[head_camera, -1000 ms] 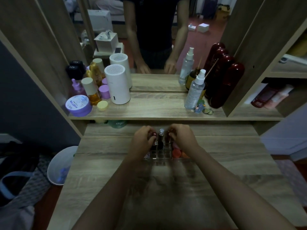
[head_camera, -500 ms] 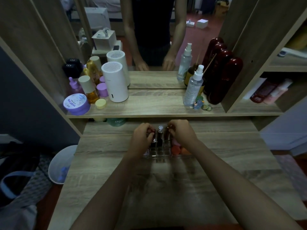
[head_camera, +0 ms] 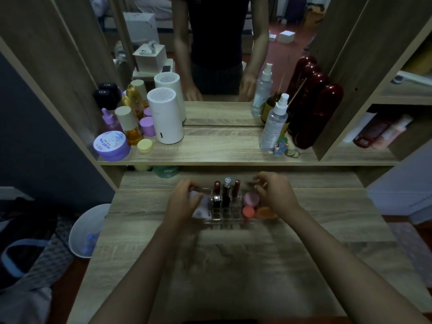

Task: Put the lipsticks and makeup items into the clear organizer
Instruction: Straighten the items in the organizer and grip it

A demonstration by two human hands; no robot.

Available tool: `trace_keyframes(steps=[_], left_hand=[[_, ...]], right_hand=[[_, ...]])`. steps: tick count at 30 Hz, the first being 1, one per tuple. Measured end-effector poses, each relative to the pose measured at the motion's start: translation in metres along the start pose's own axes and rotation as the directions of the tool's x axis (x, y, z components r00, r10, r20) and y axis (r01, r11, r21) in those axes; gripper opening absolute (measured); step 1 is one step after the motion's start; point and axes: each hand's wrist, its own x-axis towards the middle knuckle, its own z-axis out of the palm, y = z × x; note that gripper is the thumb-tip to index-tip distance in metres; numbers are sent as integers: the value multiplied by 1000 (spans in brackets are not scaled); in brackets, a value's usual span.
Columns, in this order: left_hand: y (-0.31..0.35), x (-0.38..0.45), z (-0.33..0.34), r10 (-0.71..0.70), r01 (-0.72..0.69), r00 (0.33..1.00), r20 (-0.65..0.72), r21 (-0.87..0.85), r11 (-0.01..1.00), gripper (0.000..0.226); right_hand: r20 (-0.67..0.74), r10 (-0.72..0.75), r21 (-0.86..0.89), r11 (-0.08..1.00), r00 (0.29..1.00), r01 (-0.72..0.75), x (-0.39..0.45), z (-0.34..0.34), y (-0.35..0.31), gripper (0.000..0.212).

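Observation:
A clear organizer [head_camera: 225, 217] sits on the wooden desk just below the shelf. Three lipstick tubes [head_camera: 216, 191] stand upright in its back slots. Its right side holds a pink round compact [head_camera: 251, 199], a coral round one [head_camera: 248, 211] and an orange item [head_camera: 265, 213]. A white sachet [head_camera: 201, 206] lies in its left side. My left hand [head_camera: 183, 203] curls over the organizer's left end, partly covering the sachet. My right hand [head_camera: 275, 195] hovers at the right end above the compacts, fingers loosely apart and blurred, with nothing visible in them.
The shelf [head_camera: 222, 155] above carries a white cylinder [head_camera: 165, 115], a purple jar [head_camera: 111, 146], amber bottles and a spray bottle [head_camera: 274, 123]. A dark red case [head_camera: 314, 113] leans at its right. A mirror shows a person. A white bin [head_camera: 85, 230] stands left of the desk.
Both hands have moved apart from the lipsticks to the two ends of the organizer. The three tubes now stand uncovered, and the camera has tilted slightly.

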Motion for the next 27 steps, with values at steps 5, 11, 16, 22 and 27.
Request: trace_keyframes(steps=[5,11,16,22,27], left_hand=[[-14,-27,5,-19,18,1000,18,29,999,13],[3,-29,30,-9,20,997,-76,158,987,20],[11,-21,41,-6,19,998,-58,230,973,25],[14,-18,43,2,17,996,-93,198,980,20],[15,-17,39,1,12,998,-65,204,979,22]], right_hand=[[42,1,23,1000,999,-2,-26,18,0,11],[82,-9,88,996,997,2,-24,56,-28,17],[47,33,129,991,998,-39,-19,69,-37,22],[54,43,89,995,998,-47,-13,73,-35,23],[44,24,70,997,999,-27,-13,73,-36,24]])
